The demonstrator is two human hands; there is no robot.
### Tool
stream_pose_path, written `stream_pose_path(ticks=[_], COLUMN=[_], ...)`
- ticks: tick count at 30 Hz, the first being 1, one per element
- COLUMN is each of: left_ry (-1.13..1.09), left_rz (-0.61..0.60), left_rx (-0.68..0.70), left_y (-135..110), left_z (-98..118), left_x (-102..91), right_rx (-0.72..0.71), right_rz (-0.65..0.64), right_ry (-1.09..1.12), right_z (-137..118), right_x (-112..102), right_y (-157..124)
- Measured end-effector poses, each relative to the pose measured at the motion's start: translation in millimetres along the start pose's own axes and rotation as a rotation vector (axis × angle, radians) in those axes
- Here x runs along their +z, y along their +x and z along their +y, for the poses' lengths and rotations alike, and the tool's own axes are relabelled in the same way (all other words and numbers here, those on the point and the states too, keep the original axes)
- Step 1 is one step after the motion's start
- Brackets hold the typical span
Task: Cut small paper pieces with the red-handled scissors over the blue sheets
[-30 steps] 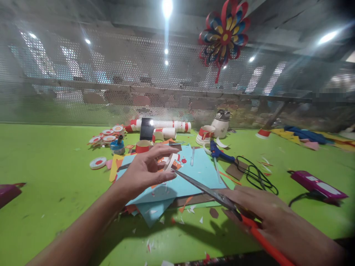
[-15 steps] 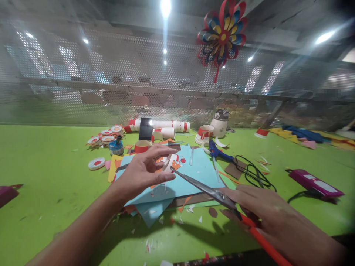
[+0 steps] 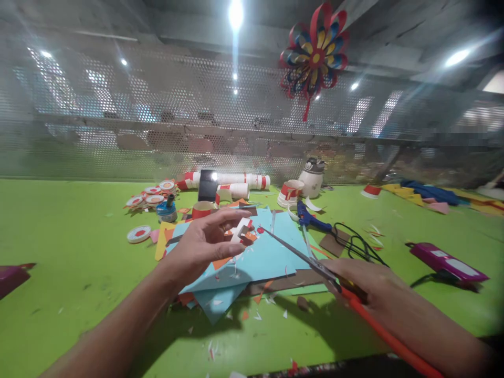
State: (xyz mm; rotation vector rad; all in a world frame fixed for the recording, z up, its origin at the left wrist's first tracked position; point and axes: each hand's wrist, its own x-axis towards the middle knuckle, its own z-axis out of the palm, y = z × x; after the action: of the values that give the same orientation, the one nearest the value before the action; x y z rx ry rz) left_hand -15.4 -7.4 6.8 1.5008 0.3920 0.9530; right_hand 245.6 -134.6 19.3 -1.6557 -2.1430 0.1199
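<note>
My left hand point(image 3: 205, 239) is closed on a small curved white paper piece with a red edge point(image 3: 241, 231), held between thumb and fingers above the sheets. Scissors with red-orange handles point(image 3: 307, 258) are gripped in my right hand point(image 3: 370, 289). Their blades look closed, pointing up and left, with the tip just right of the paper piece and apart from it. Beneath both hands lie light blue paper sheets point(image 3: 271, 262) strewn with white, red and orange scraps. A small red cutout point(image 3: 260, 230) shows near the scissor tip.
A blue glue gun point(image 3: 311, 216) with a black cord lies right of the sheets. Behind stand red-and-white paper cups point(image 3: 290, 193), a white jar point(image 3: 312, 178) and a black phone-like slab point(image 3: 207, 185). Left are a blue bottle point(image 3: 166, 211) and round discs point(image 3: 139, 234). A purple power strip point(image 3: 447, 261) lies right.
The scissors have pulled away from the paper piece, their tip moving up and right. The piece has turned in my left hand, which stays in nearly the same place.
</note>
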Motion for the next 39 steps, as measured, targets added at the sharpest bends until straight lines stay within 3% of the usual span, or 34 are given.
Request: stream_pose_path(ticks=[2,6,10,17,20,23,29,33,39], left_ry=[-0.007,-0.081,-0.138,-0.188,-0.220,-0.282,-0.364,-0.354,-0.326], left_rz=[0.007,-0.014,0.015,-0.005,-0.003,0.003,0.037,0.053,0.066], left_rx=[0.009,0.030,0.003,0.039,0.053,0.054,0.080,0.084,0.066], left_y=[0.7,1.6,0.9,2.0,1.7,0.8,3.3,6.3,7.1], left_z=[-0.9,-2.1,-1.9,-5.2,-5.8,-3.5,-1.9,-6.3,-6.9], left_x=[-1.3,-2.0,-1.9,-8.5,-12.0,-13.5,-14.7,-16.2,-14.0], right_rx=[0.032,0.068,0.077,0.007,-0.062,-0.043,-0.058,-0.119,-0.031], right_rz=[-0.098,-0.124,-0.113,-0.289,-0.330,-0.252,-0.281,-0.305,-0.324], right_ry=[0.000,0.219,0.380,0.803,0.826,0.829,0.762,0.790,0.801], right_z=[12.0,23.3,8.7,-14.8,-14.2,-7.5,9.5,0.4,-17.3], right_x=[2.7,3.0,-4.4,-0.7,4.2,11.3,28.2,30.1,27.8], right_y=[1.6,4.5,2.3,8.3,11.4,7.5,10.5,25.8,31.4])
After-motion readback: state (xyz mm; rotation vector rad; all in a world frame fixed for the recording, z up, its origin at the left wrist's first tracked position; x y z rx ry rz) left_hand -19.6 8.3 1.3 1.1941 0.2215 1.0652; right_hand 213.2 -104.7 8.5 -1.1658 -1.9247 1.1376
